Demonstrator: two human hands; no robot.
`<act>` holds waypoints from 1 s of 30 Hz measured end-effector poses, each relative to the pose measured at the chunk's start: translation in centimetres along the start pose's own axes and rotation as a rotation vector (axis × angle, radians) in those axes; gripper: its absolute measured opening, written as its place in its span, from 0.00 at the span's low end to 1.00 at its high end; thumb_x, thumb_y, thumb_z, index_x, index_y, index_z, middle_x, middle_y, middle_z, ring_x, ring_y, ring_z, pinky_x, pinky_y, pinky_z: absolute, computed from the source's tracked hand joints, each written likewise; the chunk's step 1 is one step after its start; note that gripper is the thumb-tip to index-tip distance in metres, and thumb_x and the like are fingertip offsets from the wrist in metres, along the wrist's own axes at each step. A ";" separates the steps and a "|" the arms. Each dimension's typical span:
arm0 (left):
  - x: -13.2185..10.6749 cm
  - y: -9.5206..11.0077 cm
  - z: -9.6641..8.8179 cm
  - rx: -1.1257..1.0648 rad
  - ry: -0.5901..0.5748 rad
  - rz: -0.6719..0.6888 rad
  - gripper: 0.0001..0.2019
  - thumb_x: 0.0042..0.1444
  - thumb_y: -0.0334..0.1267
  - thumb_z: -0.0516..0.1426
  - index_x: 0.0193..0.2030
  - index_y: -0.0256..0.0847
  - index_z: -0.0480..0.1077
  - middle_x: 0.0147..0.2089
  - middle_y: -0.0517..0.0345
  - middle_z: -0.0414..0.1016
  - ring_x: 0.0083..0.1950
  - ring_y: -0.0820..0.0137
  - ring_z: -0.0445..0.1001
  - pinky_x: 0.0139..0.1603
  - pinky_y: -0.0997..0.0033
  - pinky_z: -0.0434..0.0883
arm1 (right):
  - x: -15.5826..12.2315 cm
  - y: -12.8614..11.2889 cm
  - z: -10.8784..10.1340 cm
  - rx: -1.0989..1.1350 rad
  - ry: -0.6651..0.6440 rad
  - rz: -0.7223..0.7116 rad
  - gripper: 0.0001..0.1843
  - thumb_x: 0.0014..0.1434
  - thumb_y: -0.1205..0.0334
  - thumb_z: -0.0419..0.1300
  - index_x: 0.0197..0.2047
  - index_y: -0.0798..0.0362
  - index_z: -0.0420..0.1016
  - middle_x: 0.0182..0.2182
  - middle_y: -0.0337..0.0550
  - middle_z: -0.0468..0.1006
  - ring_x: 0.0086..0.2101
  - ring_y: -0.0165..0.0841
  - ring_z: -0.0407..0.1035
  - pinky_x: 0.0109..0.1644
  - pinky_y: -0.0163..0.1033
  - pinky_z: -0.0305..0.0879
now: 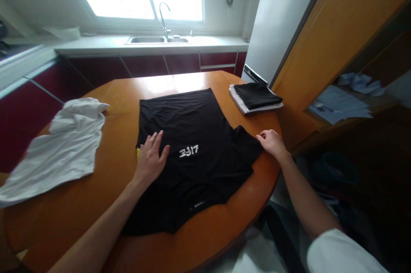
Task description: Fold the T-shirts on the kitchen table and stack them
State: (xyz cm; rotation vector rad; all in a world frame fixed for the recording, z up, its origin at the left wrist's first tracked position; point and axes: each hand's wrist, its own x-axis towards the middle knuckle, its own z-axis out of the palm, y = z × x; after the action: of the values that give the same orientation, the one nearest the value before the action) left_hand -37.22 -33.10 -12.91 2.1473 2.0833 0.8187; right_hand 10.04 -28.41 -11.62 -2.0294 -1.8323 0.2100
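A black T-shirt (195,131) with white lettering lies spread on the wooden table, its hem toward the window and its collar toward me. My left hand (151,156) rests flat on the shirt's left part, fingers spread, left of the lettering. A bit of yellow shows at the shirt's left edge beside that hand. At the right, my right hand (271,141) pinches the end of the sleeve between thumb and fingers. The sleeve has some creases near the shoulder. The shirt's other sleeve is partly hidden by my left forearm.
On the table's (118,136) left side lies a crumpled white garment (70,144). A folded black garment (255,95) sits on a white stack at the back right. Beyond the table are a counter with a sink (147,40) and a fridge (272,16).
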 end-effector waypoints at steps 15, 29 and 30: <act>0.0 -1.0 0.0 -0.012 0.023 0.003 0.28 0.69 0.53 0.45 0.69 0.41 0.64 0.69 0.44 0.67 0.72 0.51 0.61 0.72 0.44 0.57 | -0.5 -1.5 -0.7 0.383 -0.131 0.041 0.05 0.53 0.62 0.64 0.27 0.52 0.75 0.26 0.42 0.80 0.30 0.36 0.74 0.34 0.38 0.65; -0.1 -0.6 -0.4 -0.062 -0.010 0.002 0.24 0.68 0.51 0.47 0.62 0.42 0.71 0.68 0.46 0.68 0.73 0.51 0.60 0.72 0.39 0.55 | -8.1 -15.8 0.8 0.446 -0.387 -0.622 0.08 0.64 0.57 0.63 0.45 0.50 0.78 0.55 0.50 0.77 0.52 0.41 0.72 0.56 0.46 0.69; -0.1 -0.6 -0.4 -0.069 -0.011 0.006 0.23 0.68 0.50 0.48 0.62 0.42 0.71 0.68 0.46 0.68 0.73 0.51 0.60 0.72 0.39 0.55 | -8.5 -15.8 1.2 0.447 -0.428 -0.657 0.10 0.64 0.56 0.63 0.47 0.49 0.79 0.58 0.50 0.76 0.55 0.43 0.70 0.59 0.48 0.67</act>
State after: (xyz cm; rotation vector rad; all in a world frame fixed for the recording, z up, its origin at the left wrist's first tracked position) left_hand -37.91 -33.29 -12.83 2.1196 2.0132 0.8644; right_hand -6.12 -35.52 -7.92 -1.0671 -2.3310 0.8178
